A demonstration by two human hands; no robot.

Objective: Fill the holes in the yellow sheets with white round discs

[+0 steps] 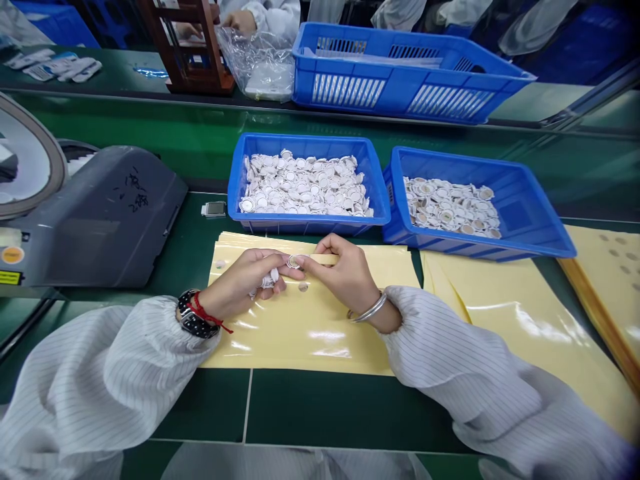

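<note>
My left hand is closed on several small white round pieces in its curled fingers. Between its thumb and forefinger it pinches one more white round piece. My right hand grips a short flat yellowish stick, and its thumb meets the edge of that pinched piece. Both hands are over a stack of glossy yellow sheets. A few round discs, such as one disc, lie on the top sheet. The inner side of the right fingers is hidden.
Two blue bins, the left bin and the right bin, hold many white round pieces. A grey tape dispenser is at left, more yellow sheets at right. A blue basket sits on the shelf behind; a person's hand is beyond.
</note>
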